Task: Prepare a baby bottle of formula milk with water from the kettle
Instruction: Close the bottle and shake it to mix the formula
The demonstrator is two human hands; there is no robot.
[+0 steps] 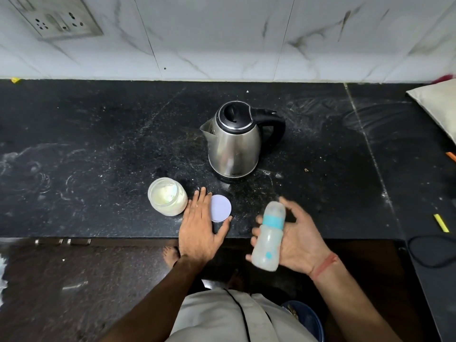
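A baby bottle (270,239) with a teal collar and cloudy white contents lies tilted in my right hand (299,240), slightly blurred, over the counter's front edge. My left hand (201,227) rests flat on the black counter (98,156), fingers spread, beside a round white lid (220,207). An uncapped jar of pale formula powder (167,196) stands just left of that hand. The steel kettle (234,141) with a black handle and closed lid stands behind them, spout pointing left.
White marble tiles and a wall socket plate (60,17) back the counter. A cushion-like object (436,104) sits at the far right. A yellow strip (441,222) and a black cable (429,250) lie on the right section. A blue bin (306,317) stands on the floor.
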